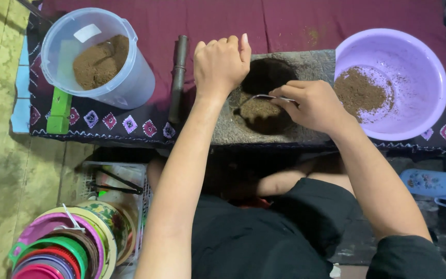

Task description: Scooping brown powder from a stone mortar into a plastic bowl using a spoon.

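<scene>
Two bare hands over a grey stone mortar (305, 129) on a maroon patterned cloth (295, 23). Left hand (220, 64) curled shut, resting against the mortar's far-left rim, holding nothing visible. Right hand (313, 106) with fingers pinched tight on the handle of a metal spoon (264, 97), its bowl down in the mortar's hollow, touching the brown ground powder (259, 109) there. Just left of the mortar, a dark pestle (178, 77) lying lengthwise on the cloth. Further left, a clear plastic jug (130, 82) with more brown powder inside, beside a green block (59, 110). Right of the mortar, a lilac plastic basin (419, 57) with a thin patch of the same powder. Lower left, on the floor, stacked coloured lids (58, 250).
</scene>
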